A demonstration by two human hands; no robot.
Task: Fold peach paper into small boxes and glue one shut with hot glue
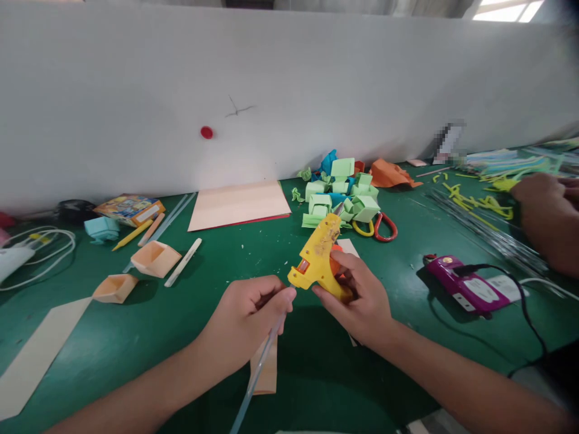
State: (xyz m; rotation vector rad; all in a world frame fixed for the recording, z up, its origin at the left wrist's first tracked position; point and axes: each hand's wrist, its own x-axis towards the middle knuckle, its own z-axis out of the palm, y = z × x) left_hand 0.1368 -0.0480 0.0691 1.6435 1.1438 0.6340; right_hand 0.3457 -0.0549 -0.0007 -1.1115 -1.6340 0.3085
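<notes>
In my right hand (362,295) is a yellow glue gun (319,253) with an orange trigger, its nozzle pointing up and away from me. My left hand (253,319) pinches a long clear glue stick (256,383) near its upper end, close by the rear of the gun. Whether the stick's tip enters the gun is hidden by my fingers. Under my left hand lies a peach paper strip (266,367) on the green table. Beyond the nozzle sits a pile of folded light green paper pieces (344,193), with red-and-yellow-handled scissors (385,228) beside it.
Peach sheets (239,205) lie against the white partition (136,108). To the left are folded peach paper boxes (156,259), a white pen-like tool (183,263) and a yellow crayon (132,235). A purple corded device (470,286) is at right, near another person's hand (547,211).
</notes>
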